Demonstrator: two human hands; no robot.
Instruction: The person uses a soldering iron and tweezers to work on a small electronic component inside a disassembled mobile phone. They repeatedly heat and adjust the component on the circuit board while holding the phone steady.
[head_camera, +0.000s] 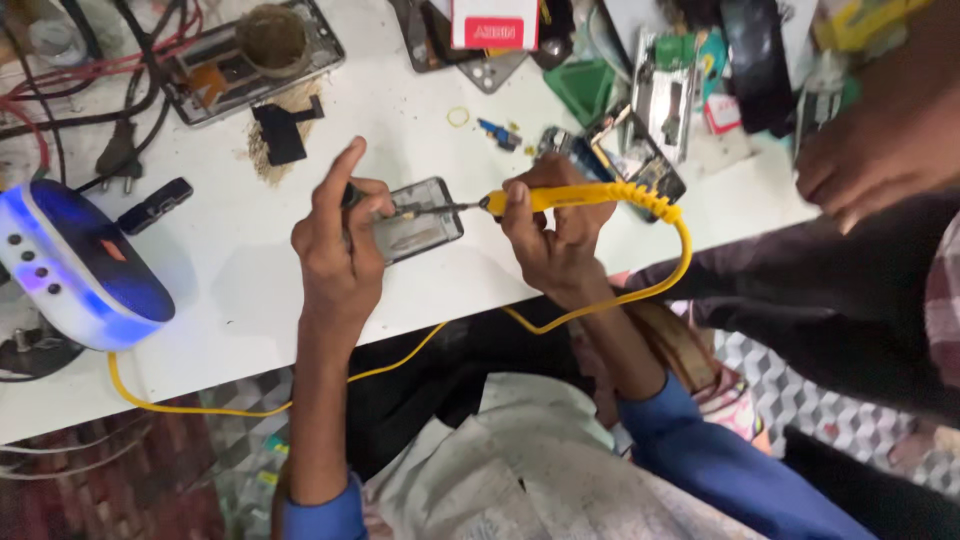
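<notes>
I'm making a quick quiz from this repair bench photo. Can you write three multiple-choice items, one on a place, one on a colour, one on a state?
1. Where does the soldering iron's tip rest?
A. on the opened phone
B. on the wall plug
C. on the blue-lit device

2. What colour is the iron's handle and cord?
A. red
B. yellow
C. green

3. How is the iron held?
A. lying loose on the table
B. gripped in the right hand
C. gripped in the left hand

Answers:
1 A: the soldering iron points onto the opened phone, steadied by the left hand.
2 B: handle and cord are yellow.
3 B: the right hand is closed around it.
</notes>
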